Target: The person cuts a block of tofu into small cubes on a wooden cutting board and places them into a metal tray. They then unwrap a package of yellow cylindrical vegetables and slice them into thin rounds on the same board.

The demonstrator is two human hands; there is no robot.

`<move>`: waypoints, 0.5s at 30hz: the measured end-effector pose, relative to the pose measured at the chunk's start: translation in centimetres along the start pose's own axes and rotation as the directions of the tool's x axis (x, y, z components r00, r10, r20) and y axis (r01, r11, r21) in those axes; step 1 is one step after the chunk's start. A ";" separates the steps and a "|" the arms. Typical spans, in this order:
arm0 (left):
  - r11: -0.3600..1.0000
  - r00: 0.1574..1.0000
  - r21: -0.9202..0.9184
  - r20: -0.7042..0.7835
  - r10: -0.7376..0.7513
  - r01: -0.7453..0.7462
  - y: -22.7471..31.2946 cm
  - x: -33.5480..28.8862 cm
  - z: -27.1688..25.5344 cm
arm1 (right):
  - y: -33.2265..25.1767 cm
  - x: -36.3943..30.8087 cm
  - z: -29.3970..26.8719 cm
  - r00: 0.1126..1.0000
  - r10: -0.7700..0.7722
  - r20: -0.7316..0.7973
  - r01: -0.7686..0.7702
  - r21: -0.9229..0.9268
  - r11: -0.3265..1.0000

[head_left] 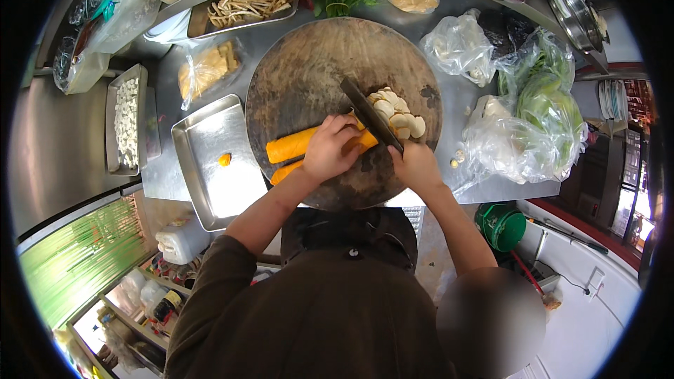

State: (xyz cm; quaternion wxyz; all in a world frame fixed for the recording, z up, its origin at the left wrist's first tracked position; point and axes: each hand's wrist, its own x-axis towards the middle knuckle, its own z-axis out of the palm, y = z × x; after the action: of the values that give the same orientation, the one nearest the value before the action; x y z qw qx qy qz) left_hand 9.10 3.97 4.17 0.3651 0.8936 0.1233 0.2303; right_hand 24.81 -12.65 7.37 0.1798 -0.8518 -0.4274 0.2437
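On the round wooden chopping board lie two long orange rolls, a farther one and a nearer one. My left hand rests with bent fingers over the rolls, gripping the farther one close to the blade. A dark cleaver slants across the right part of the orange food, its handle end closed in my right hand. Beyond the blade sits a loose heap of pale round slices. My fingers partly hide where the blade meets the roll.
Left of the board, a shallow metal tray holds a small orange piece. Bagged yellow food sits behind it. Plastic bags of greens lie to the right. Brown strips fill a tray at the back.
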 end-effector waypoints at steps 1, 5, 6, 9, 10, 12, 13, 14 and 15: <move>1.000 1.000 0.006 -0.005 -0.008 0.008 0.0 0.2 0.0 | -0.2 -0.4 -0.7 1.000 -0.004 0.000 0.004 -0.028 1.000; 0.998 0.998 0.032 -0.009 -0.055 0.055 0.0 -0.4 0.3 | -2.7 -3.2 -3.7 0.996 -0.006 0.087 0.015 -0.103 0.995; 0.998 0.998 0.041 -0.010 -0.057 0.058 -0.1 -0.3 0.3 | -3.1 -3.5 -4.3 0.993 -0.003 0.118 0.016 -0.116 0.993; 0.997 0.998 0.026 0.019 -0.067 0.066 -0.1 -0.5 0.3 | -3.5 -3.7 -4.9 0.987 0.018 0.160 0.007 -0.156 0.988; 0.997 0.998 0.026 0.012 -0.070 0.069 -0.1 -0.4 0.3 | -3.6 -3.3 -4.5 0.988 0.021 0.150 0.003 -0.156 0.988; 0.997 0.997 0.025 0.005 -0.071 0.071 0.0 -0.1 0.3 | -3.3 -2.0 -2.5 0.991 0.035 0.127 -0.015 -0.152 0.988; 0.998 0.998 0.030 0.019 -0.063 0.062 0.0 -0.1 0.3 | -3.0 -1.2 -1.4 0.993 0.039 0.114 -0.021 -0.153 0.988; 0.998 0.998 0.039 0.030 -0.055 0.054 0.0 0.0 0.2 | -2.8 -0.4 -0.3 0.994 0.039 0.100 -0.023 -0.155 0.988; 0.998 0.998 0.047 0.042 -0.046 0.044 0.0 0.0 0.1 | -2.6 0.1 0.4 0.996 0.040 0.085 -0.026 -0.156 0.987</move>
State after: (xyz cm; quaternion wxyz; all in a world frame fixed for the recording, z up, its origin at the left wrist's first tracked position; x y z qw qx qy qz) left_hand 9.16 3.97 4.10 0.3520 0.9035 0.1408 0.2000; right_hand 22.92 -11.06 8.36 0.0900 -0.8587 -0.4383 0.2499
